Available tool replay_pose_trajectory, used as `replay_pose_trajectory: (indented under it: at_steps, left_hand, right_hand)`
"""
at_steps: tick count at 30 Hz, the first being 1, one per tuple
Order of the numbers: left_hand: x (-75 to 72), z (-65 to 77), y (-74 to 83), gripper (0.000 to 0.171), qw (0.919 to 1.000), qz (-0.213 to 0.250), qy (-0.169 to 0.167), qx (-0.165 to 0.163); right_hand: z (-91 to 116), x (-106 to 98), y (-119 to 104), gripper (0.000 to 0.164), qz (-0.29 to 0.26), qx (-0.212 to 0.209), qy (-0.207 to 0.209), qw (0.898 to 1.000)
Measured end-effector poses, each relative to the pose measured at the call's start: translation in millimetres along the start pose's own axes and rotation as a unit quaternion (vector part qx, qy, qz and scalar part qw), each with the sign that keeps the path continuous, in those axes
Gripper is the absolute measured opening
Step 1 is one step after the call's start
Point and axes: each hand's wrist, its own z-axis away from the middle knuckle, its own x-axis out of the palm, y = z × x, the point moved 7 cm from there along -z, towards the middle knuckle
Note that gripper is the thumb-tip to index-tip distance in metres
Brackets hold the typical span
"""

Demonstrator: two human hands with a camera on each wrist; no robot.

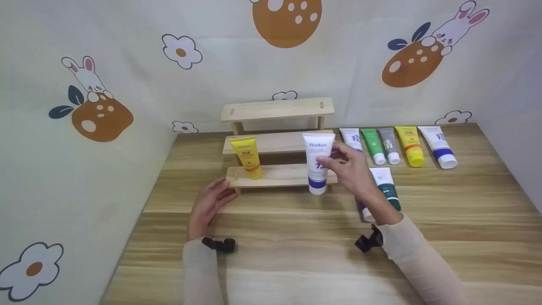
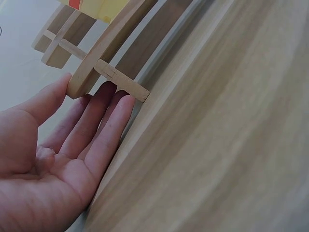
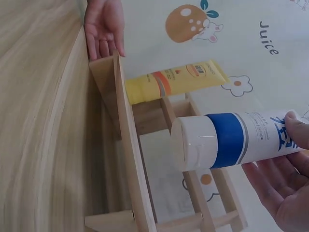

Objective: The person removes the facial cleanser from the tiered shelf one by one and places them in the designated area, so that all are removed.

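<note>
My right hand point(image 1: 349, 169) holds a white tube with a blue band point(image 1: 317, 163) between thumb and fingers, its cap pointing down. In the head view the tube appears in front of the right part of the lowest shelf; the right wrist view shows its cap apart from the boards. My left hand point(image 2: 72, 150) grips the left end of the lowest shelf of a wooden tiered rack point(image 1: 283, 176), thumb at the board's end and fingers reaching beneath it by the leg. A yellow tube point(image 1: 247, 159) stands cap down on that shelf's left part.
Right of the rack lies a row of tubes: white point(image 1: 350, 137), green point(image 1: 373, 146), grey point(image 1: 389, 146), yellow point(image 1: 410, 146) and white-and-blue point(image 1: 438, 146). Nearer lies a white-and-dark-green tube point(image 1: 386, 188), beside another white tube point(image 1: 367, 213) mostly hidden by my right arm. A patterned curtain point(image 1: 224, 63) hangs behind.
</note>
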Motion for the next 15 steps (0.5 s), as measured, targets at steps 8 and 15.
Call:
replay_pose_trajectory:
  at_steps: [8, 15]
  left_hand:
    - [-2.5, 0.0, -0.7, 0.063, 0.9999, 0.008, 0.008, -0.001]
    - [-0.5, 0.6, 0.7, 0.061, 0.9999, 0.008, -0.003, 0.005]
  right_hand:
    - [14, -34, 0, 0.039, 0.033, 0.007, 0.010, 0.999]
    - [24, -71, 2, 0.048, 0.017, 0.008, 0.024, 1.000]
